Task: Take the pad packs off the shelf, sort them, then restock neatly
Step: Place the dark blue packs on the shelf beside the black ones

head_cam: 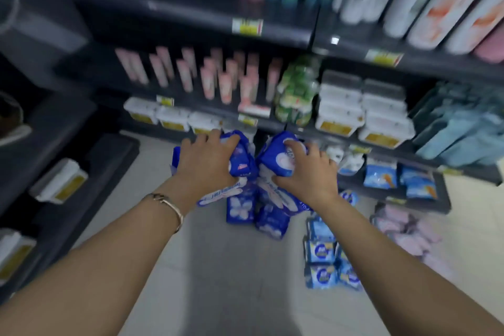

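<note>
Both bare forearms reach forward from the bottom edge, with a thin bracelet [166, 206] on the left wrist. The left hand [207, 162] has its fingers curled over a bundle of dark blue pad packs [241, 157] and grips it from above. The right hand [308, 176] likewise clutches a second dark blue bundle [274, 157], thumb tucked under it. The two bundles touch between the hands, lifted above the floor in front of the lowest shelf.

A pale tiled floor [218, 281] runs between dark grey shelving [286, 35] ahead and a similar unit [81, 172] on the left; much of the scene is motion-blurred. On the floor lie three groups of packs: a dark blue heap [261, 213] directly below the hands, a light blue stack [323, 262] to its right, and a pink pile [409, 232] further right, beside the base of the shelving.

The bottom shelf carries a few light blue packs [381, 176] standing near its front edge. The shelf above holds white tubs with yellow labels [341, 106], stacked, and a column of green packs [297, 90]. Pink boxes [207, 76] stand upright to the left of those.
</note>
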Action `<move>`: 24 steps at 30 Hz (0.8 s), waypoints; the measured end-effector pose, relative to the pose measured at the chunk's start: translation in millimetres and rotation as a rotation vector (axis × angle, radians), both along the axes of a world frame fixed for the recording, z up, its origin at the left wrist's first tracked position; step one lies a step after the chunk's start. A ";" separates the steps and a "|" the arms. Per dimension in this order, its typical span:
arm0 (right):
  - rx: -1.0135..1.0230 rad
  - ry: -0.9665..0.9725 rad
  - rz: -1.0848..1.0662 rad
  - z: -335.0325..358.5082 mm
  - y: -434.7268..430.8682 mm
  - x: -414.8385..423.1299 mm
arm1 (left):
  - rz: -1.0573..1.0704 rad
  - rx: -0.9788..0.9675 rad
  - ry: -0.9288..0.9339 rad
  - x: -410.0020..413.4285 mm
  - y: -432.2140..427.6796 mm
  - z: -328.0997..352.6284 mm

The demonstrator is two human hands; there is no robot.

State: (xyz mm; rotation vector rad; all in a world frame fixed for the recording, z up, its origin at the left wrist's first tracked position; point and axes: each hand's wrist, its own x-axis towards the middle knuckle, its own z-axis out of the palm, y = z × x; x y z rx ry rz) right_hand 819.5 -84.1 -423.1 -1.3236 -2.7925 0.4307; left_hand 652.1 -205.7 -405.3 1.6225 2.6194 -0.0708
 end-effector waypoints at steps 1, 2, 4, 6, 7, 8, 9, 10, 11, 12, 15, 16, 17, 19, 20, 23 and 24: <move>0.025 0.013 0.004 29.6 1.3 -4.0 | 0.001 0.016 0.015 -4.7 0.6 29.9; 0.049 0.033 0.008 58.3 2.3 -8.5 | 0.003 0.035 0.033 -10.1 0.7 59.7; 0.107 0.080 0.012 114.5 4.3 -19.4 | 0.013 0.083 0.066 -22.5 0.4 117.3; 0.170 0.130 0.005 167.6 5.8 -31.1 | 0.023 0.162 0.104 -35.0 -0.6 171.0; 0.203 0.161 0.002 193.0 6.8 -36.4 | 0.024 0.200 0.133 -40.8 -0.5 196.6; 0.235 0.192 0.000 216.6 7.4 -41.0 | 0.023 0.228 0.159 -45.5 -0.5 220.8; 0.269 0.219 -0.001 238.2 8.1 -44.8 | 0.022 0.250 0.178 -49.5 -0.1 243.3; 0.302 0.243 0.000 258.1 9.1 -47.6 | 0.018 0.273 0.198 -52.4 0.5 263.9; 0.332 0.265 0.000 276.1 10.4 -49.7 | 0.009 0.296 0.225 -55.1 2.0 282.6; 0.357 0.285 -0.001 292.4 12.3 -51.2 | -0.002 0.320 0.254 -57.5 4.3 299.5; 0.420 0.312 -0.017 333.7 22.8 -54.5 | -0.026 0.383 0.307 -63.4 17.5 339.6; 0.436 0.316 -0.022 344.5 28.6 -55.7 | -0.033 0.399 0.317 -65.4 24.0 349.4; 0.448 0.324 -0.028 354.0 35.5 -57.2 | -0.040 0.410 0.324 -67.9 31.2 358.4; 0.476 0.341 -0.029 369.7 53.6 -62.1 | -0.051 0.426 0.334 -74.9 47.4 374.7; 0.494 0.346 -0.026 377.0 64.4 -65.5 | -0.055 0.438 0.341 -79.6 56.8 382.3; 0.537 0.369 -0.011 398.5 101.3 -78.9 | -0.058 0.467 0.372 -95.6 89.7 403.1; 0.540 0.383 -0.005 405.6 114.3 -84.4 | -0.054 0.471 0.381 -101.2 101.6 410.0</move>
